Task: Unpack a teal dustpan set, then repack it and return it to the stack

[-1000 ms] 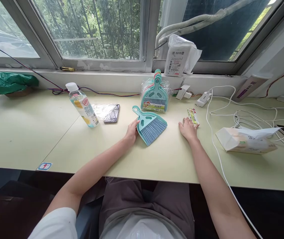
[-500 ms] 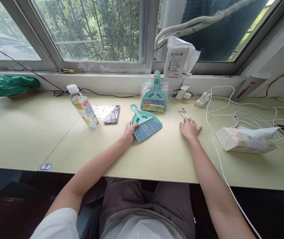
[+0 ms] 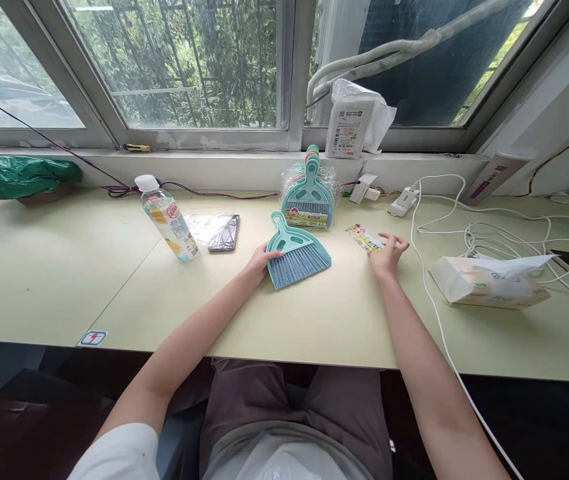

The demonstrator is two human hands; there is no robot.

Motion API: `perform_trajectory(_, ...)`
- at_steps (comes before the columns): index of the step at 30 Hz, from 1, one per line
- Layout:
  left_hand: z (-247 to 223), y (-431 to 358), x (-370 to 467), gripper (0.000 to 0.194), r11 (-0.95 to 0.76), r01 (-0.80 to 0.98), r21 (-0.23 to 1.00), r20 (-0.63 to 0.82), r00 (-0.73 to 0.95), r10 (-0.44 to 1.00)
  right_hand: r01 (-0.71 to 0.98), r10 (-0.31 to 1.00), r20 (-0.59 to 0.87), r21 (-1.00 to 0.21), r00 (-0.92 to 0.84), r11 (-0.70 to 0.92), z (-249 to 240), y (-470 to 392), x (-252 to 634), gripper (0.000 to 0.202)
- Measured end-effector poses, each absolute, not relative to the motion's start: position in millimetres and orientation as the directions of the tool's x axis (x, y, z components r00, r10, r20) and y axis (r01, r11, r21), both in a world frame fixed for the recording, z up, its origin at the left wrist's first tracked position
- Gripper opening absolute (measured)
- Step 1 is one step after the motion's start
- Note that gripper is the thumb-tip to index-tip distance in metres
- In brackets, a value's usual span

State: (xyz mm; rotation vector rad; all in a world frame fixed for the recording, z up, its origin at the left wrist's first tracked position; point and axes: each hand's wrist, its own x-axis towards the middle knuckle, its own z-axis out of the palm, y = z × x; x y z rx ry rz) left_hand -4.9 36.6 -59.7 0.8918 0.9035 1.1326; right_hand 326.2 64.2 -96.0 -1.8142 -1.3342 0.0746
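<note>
My left hand (image 3: 260,260) grips the left edge of a teal dustpan (image 3: 289,233), thumb over its front. A small brush with blue-grey bristles (image 3: 299,265) is nested in that dustpan, its handle pointing away from me. To the right, my right hand (image 3: 387,256) pinches the right end of a printed card label (image 3: 363,237), yellow-green with red marks. Behind them stands a plastic-wrapped stack of similar dustpan sets (image 3: 308,193), with a label across its front.
A drink bottle (image 3: 168,220) and a phone (image 3: 224,233) on clear plastic are at the left. White cables (image 3: 424,280) and a tissue pack (image 3: 484,283) lie at the right. A green bag (image 3: 22,177) sits far left; a wrapped white box (image 3: 349,127) stands on the sill.
My right hand has changed from lying over the label to pinching its end, and more of the label shows. The dustpan and brush have shifted slightly to the right in view.
</note>
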Motion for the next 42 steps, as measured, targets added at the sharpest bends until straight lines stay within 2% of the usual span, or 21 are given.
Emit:
perform_trajectory(3, -61, 38, -5, 0.039, 0.187, -0.347, 0.919, -0.127, 0.190, 0.974, 0.518, 0.744, 0.291, -0.851, 0.602, -0.086, -95, 67, 326, 0.051)
perform_trajectory(6, -60, 37, -5, 0.040, 0.192, -0.341, 0.920, -0.134, 0.186, 0.973, 0.348, 0.819, 0.190, -0.938, 0.542, -0.012, -91, 69, 320, 0.047)
perform_trajectory(10, -58, 35, -4, 0.042, 0.178, -0.322, 0.930, -0.126, 0.175, 0.976, 0.198, 0.871, 0.198, -0.973, 0.450, 0.119, -75, 60, 306, 0.043)
perform_trajectory(13, -57, 33, -3, 0.042, 0.159, -0.305, 0.939, -0.112, 0.167, 0.980, 0.038, 0.953, 0.219, -0.976, 0.211, 0.216, -54, 41, 292, 0.055)
perform_trajectory(15, -57, 33, -3, 0.042, 0.153, -0.303, 0.941, -0.105, 0.167, 0.980, -0.015, 0.975, 0.219, -0.975, 0.036, 0.220, -40, 26, 280, 0.059)
perform_trajectory(18, -58, 33, -3, 0.042, 0.155, -0.299, 0.942, -0.103, 0.180, 0.978, -0.062, 0.972, 0.182, -0.983, -0.152, 0.174, -26, 8, 260, 0.055)
perform_trajectory(22, -60, 33, -5, 0.042, 0.153, -0.285, 0.946, -0.081, 0.247, 0.966, -0.020, 0.971, 0.132, -0.991, -0.199, 0.131, -26, 2, 237, 0.043)
perform_trajectory(26, -61, 32, -4, 0.042, 0.141, -0.276, 0.951, -0.062, 0.276, 0.959, 0.121, 0.968, 0.161, -0.975, -0.190, 0.186, -40, 9, 229, 0.033)
perform_trajectory(28, -59, 31, -3, 0.050, 0.125, -0.287, 0.950, -0.048, 0.261, 0.964, 0.205, 0.958, 0.208, -0.947, -0.196, 0.247, -46, 13, 228, 0.027)
perform_trajectory(32, -55, 29, -1, 0.078, 0.080, -0.278, 0.957, -0.017, 0.225, 0.974, 0.345, 0.941, 0.281, -0.878, -0.191, 0.332, -53, 15, 228, 0.018)
perform_trajectory(35, -57, 28, 0, 0.088, 0.029, -0.249, 0.968, 0.030, 0.228, 0.973, 0.420, 0.934, 0.297, -0.835, -0.198, 0.355, -54, 14, 226, 0.015)
perform_trajectory(39, -62, 29, 0, 0.095, 0.035, -0.279, 0.960, 0.020, 0.190, 0.982, 0.475, 0.937, 0.306, -0.808, -0.166, 0.348, -52, 11, 222, 0.020)
perform_trajectory(42, -63, 31, -1, 0.092, 0.067, -0.336, 0.939, -0.033, 0.105, 0.994, 0.458, 0.947, 0.314, -0.834, -0.064, 0.307, -51, 11, 222, 0.037)
